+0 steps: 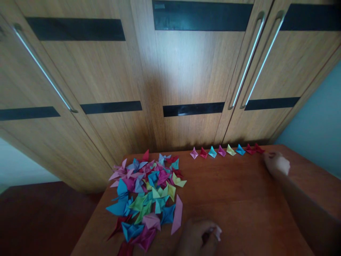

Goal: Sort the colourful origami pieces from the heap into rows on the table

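On the table's far right, my right hand (277, 163) is closed, its fingertips at the right tip of a small red origami boat (259, 148). That boat ends a row along the back edge, close beside another red boat (249, 149). My left hand (199, 236) rests low in the middle with fingers curled and thumb near the index finger; nothing shows in it. Left of this hand lies a loose pile of folded paper pieces (151, 193) in pink, blue, green, yellow and red. A long pink paper piece (177, 215) is nearest to it.
The row continues leftward with a blue boat (240, 149), a yellow boat (231, 150) and several others, to a pink boat (194, 153). Behind the brown table (229, 192) stands a wooden wardrobe (186, 71) with metal handles. A pale wall (314, 124) rises on the right.
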`<state>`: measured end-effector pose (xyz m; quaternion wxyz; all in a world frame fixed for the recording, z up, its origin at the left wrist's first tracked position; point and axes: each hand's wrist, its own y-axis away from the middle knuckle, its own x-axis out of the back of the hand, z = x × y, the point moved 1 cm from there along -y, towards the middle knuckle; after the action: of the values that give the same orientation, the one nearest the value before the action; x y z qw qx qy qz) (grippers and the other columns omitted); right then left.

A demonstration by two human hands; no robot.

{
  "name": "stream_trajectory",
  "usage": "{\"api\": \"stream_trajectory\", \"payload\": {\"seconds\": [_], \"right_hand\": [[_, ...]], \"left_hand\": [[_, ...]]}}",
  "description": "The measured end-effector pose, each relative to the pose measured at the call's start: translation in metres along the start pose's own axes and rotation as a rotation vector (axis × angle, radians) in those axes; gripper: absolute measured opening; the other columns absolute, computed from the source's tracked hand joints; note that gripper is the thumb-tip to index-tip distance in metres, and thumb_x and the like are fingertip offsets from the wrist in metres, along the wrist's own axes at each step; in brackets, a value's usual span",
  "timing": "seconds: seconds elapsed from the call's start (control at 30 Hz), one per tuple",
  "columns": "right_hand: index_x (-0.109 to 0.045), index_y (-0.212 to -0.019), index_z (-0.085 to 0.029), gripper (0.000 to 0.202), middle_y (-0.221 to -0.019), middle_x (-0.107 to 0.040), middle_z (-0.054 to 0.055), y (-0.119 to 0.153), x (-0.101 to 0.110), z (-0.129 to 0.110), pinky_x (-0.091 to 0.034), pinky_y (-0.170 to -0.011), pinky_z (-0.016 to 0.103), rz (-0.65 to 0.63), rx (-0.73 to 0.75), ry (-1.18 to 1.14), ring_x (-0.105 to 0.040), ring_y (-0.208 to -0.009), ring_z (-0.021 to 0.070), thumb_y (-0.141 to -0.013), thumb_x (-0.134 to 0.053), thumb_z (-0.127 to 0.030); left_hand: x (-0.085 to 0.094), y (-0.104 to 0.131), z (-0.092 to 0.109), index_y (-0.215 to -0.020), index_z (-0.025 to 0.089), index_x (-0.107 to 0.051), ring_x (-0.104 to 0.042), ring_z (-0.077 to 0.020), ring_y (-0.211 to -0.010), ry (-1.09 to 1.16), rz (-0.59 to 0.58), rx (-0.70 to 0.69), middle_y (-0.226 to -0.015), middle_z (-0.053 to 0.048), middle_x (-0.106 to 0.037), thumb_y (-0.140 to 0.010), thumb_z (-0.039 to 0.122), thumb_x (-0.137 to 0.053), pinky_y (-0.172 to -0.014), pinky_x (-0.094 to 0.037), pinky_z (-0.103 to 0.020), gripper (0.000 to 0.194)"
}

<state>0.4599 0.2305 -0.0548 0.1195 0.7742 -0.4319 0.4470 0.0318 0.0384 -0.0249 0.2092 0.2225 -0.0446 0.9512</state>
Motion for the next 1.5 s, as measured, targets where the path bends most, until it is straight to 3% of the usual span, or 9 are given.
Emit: {"api": "stream_trajectory", "payload": {"seconds": [0.17, 0.33, 0.63, 0.77, 0.93, 1.13, 1.3, 1.5], "right_hand": [[-0.065, -0.09, -0.017, 0.025, -0.083, -0.065, 0.017, 0.037, 0.006, 0.0, -0.037, -0.063, 0.035, 0.06, 0.047, -0.073, -0.058, -0.074, 0.026, -0.072, -0.056, -0.031], [-0.066, -0.084, -0.017, 0.024, -0.076, -0.067, 0.011, 0.088, 0.002, -0.013, -0.041, -0.066, 0.033, 0.039, 0.119, -0.128, -0.061, -0.072, 0.0246, -0.072, -0.054, -0.033], [-0.062, -0.083, -0.021, 0.021, -0.075, -0.069, 0.005, 0.207, -0.005, -0.08, -0.043, -0.062, 0.026, -0.241, 0.396, -0.297, -0.064, -0.071, 0.0202, -0.077, -0.048, -0.036], [-0.061, -0.079, -0.023, 0.018, -0.072, -0.068, 0.001, 0.243, -0.004, -0.098, -0.042, -0.059, 0.024, -0.366, 0.54, -0.317, -0.063, -0.065, 0.0181, -0.078, -0.047, -0.034], [-0.06, -0.078, -0.025, 0.014, -0.07, -0.067, 0.0, 0.254, 0.003, -0.102, -0.04, -0.057, 0.024, -0.407, 0.609, -0.282, -0.062, -0.064, 0.0172, -0.078, -0.047, -0.032], [-0.059, -0.078, -0.025, 0.013, -0.071, -0.067, -0.001, 0.251, 0.002, -0.102, -0.039, -0.057, 0.023, -0.417, 0.62, -0.269, -0.062, -0.064, 0.0168, -0.078, -0.048, -0.031], [-0.057, -0.077, -0.025, 0.011, -0.07, -0.066, -0.002, 0.252, 0.002, -0.102, -0.038, -0.058, 0.024, -0.419, 0.635, -0.263, -0.061, -0.064, 0.0164, -0.079, -0.047, -0.03], [-0.058, -0.078, -0.024, 0.012, -0.07, -0.065, -0.001, 0.25, 0.004, -0.101, -0.039, -0.058, 0.023, -0.416, 0.647, -0.304, -0.061, -0.064, 0.0161, -0.079, -0.047, -0.029]], "left_hand": [[0.002, 0.0, 0.006, -0.076, 0.019, -0.067, -0.061, -0.0154, -0.074, 0.036, 0.0, -0.048, -0.078, -0.003, -0.068, -0.084, 0.025, -0.048, -0.066, -0.04, -0.022, 0.022], [0.005, 0.003, 0.013, -0.077, 0.018, -0.067, -0.059, -0.0147, -0.072, 0.041, -0.003, -0.104, -0.079, -0.002, -0.068, -0.086, 0.026, -0.045, -0.066, -0.039, -0.022, 0.025], [0.002, 0.003, 0.003, -0.093, 0.016, -0.066, -0.061, -0.0151, -0.074, 0.142, 0.045, -0.086, -0.083, -0.004, -0.069, -0.087, 0.026, -0.044, -0.068, -0.044, -0.023, 0.025], [0.014, 0.004, 0.007, -0.098, 0.017, -0.065, -0.061, -0.016, -0.078, 0.086, 0.105, -0.134, -0.088, -0.005, -0.069, -0.085, 0.021, -0.044, -0.072, -0.046, -0.026, 0.024], [0.059, 0.018, 0.022, -0.104, 0.023, -0.062, -0.058, -0.0192, -0.093, -0.339, 0.255, -0.219, -0.102, -0.005, -0.064, -0.085, 0.018, -0.043, -0.084, -0.044, -0.031, 0.027], [0.109, 0.045, 0.014, -0.106, 0.023, -0.058, -0.054, -0.0233, -0.097, -0.835, 0.384, -0.037, -0.106, -0.007, -0.057, -0.083, 0.017, -0.047, -0.084, -0.042, -0.035, 0.027], [0.118, 0.054, 0.0, -0.099, 0.024, -0.059, -0.054, -0.0216, -0.095, -0.94, 0.319, 0.024, -0.105, -0.005, -0.056, -0.082, 0.015, -0.047, -0.083, -0.041, -0.032, 0.023], [0.117, 0.046, -0.008, -0.099, 0.023, -0.06, -0.055, -0.0217, -0.092, -0.997, 0.313, 0.044, -0.098, -0.006, -0.06, -0.084, 0.016, -0.044, -0.081, -0.04, -0.032, 0.023]]}}
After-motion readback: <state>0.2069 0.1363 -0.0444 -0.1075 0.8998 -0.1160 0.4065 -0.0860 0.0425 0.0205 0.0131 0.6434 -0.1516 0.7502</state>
